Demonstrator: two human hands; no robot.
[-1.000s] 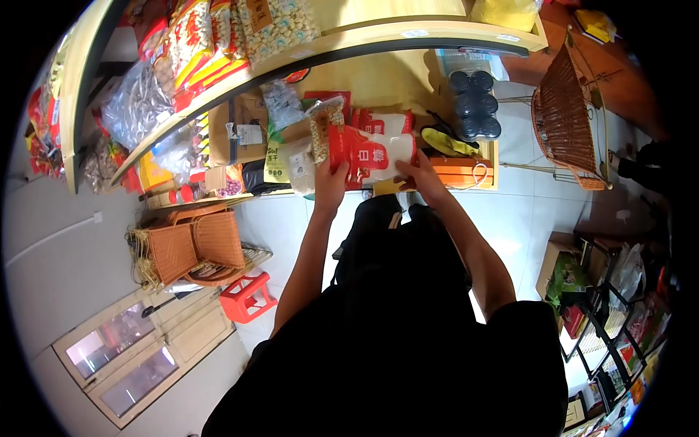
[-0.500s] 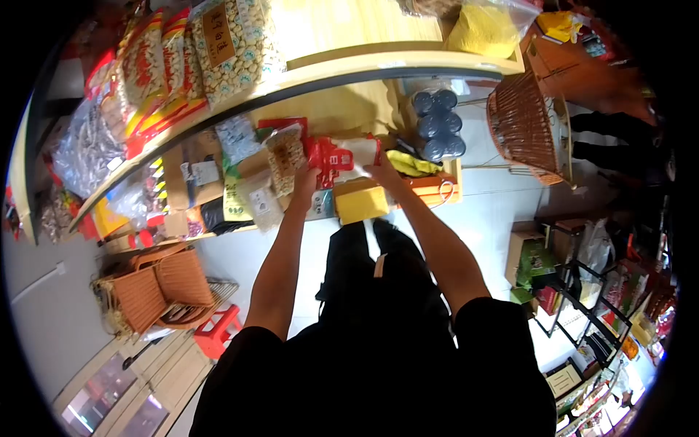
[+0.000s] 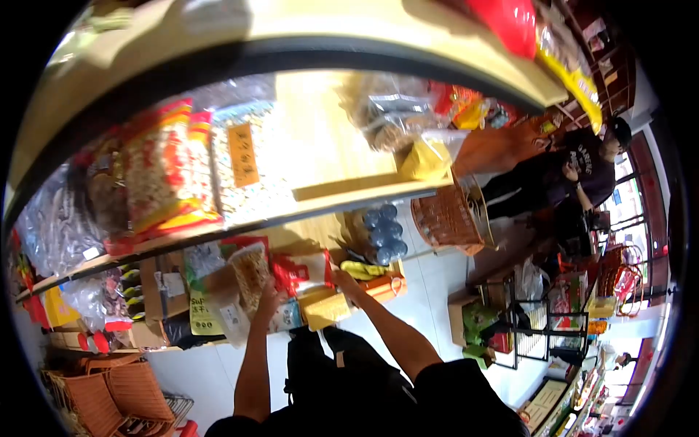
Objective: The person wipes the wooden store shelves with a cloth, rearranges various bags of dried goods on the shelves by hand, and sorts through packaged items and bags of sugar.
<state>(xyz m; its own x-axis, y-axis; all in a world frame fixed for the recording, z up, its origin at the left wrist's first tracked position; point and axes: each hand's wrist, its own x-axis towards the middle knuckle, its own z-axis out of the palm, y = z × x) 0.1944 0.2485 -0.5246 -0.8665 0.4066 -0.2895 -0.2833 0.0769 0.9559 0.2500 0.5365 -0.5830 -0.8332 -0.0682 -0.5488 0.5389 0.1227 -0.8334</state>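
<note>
A red and white bag [image 3: 302, 272] lies between my hands over the lower shelf. My left hand [image 3: 270, 297] grips its left end, and my right hand [image 3: 345, 282] is closed at its right end. Just below the bag is a yellow box [image 3: 325, 309]. Left of my left hand sits a clear bag of nuts [image 3: 250, 275], with a green and white pouch [image 3: 206, 313] farther left. Yellow-green packets [image 3: 362, 270] and dark round-topped containers [image 3: 384, 234] are to the right of the bag.
The upper shelf [image 3: 320, 191] holds large snack bags [image 3: 164, 167] and a yellow bag [image 3: 426, 159]. Wicker baskets [image 3: 445, 218] stand at the right and wicker chairs [image 3: 120, 397] at the lower left. A person in dark clothes [image 3: 568, 171] stands at the right.
The view has tilted up, showing more of the upper shelf and the person. The red and white bag has gone from held up above the lower shelf to lower, among the goods there.
</note>
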